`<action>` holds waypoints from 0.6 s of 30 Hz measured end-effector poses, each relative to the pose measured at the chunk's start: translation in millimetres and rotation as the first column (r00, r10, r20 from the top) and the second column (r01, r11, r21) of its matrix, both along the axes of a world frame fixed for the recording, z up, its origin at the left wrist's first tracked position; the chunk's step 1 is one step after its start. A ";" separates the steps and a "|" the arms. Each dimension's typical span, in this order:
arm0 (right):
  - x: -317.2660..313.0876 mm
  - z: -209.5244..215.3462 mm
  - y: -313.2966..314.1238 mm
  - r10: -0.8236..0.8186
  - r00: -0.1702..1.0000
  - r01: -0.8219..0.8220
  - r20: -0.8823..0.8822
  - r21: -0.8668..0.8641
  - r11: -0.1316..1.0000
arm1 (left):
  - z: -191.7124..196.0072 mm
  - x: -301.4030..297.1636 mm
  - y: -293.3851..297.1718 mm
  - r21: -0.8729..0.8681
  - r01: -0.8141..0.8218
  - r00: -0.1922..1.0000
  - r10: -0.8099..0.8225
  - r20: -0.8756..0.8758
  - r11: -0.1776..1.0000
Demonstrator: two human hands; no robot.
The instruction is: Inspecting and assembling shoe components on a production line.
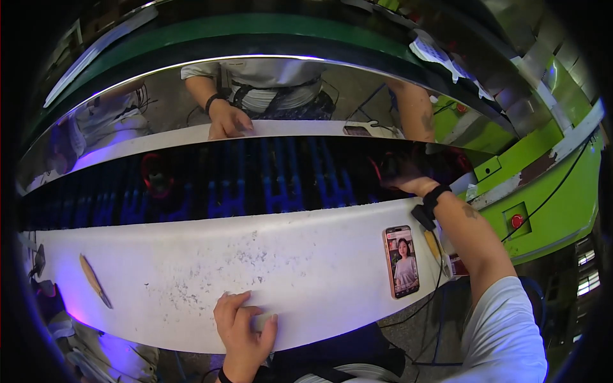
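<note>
My left hand (244, 329) rests at the near edge of a white tabletop (319, 268). Its fingers are loosely bent, the thumb stands apart, and nothing shows between them. My right hand (408, 180) reaches to the far right into a long dark band (242, 182) with blue streaks and reddish glows. Its fingers are lost in the dark there, so whether it grips anything cannot be made out. Small dark flecks (252, 255) lie scattered over the tabletop ahead of my left hand.
A phone (402, 263) with a lit screen lies at the right, beside a yellow-handled tool (432, 244) and a cable. At the left lies a slim wooden-handled tool (96, 281). Behind stands a reflective panel (172, 121); a green machine body (543, 191) with a red button fills the right.
</note>
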State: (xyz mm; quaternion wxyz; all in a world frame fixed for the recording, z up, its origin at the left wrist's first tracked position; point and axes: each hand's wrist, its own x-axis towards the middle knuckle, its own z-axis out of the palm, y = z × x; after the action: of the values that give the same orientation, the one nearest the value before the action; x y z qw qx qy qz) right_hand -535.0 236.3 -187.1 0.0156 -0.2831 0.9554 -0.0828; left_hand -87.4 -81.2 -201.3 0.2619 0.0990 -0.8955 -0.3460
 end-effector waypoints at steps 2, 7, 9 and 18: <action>15.0 41.4 -44.4 -0.044 0.995 0.020 0.084 0.266 0.964 | -4.5 10.0 -1.6 0.039 -0.036 0.999 0.036 0.014 0.999; 64.3 104.7 -90.7 -0.086 0.840 0.120 0.536 -0.028 0.992 | 6.7 28.2 -4.2 0.033 -0.027 1.000 0.027 -0.013 0.999; 104.7 132.3 -103.2 0.269 0.895 -0.253 0.357 -0.091 0.963 | 61.5 24.2 -2.2 -0.171 -0.082 0.994 0.068 -0.088 0.982; 111.8 292.0 -115.1 0.079 0.818 -0.229 -0.570 -0.197 0.953 | 37.9 53.9 15.7 0.162 0.208 0.944 -0.241 0.227 0.965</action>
State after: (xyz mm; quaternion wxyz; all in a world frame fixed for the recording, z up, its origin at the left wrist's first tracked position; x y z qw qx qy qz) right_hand -423.3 121.1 104.9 -0.2926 -0.3716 0.8731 -0.1182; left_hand -33.5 -65.6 -163.4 0.1011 0.0556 -0.9007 -0.4187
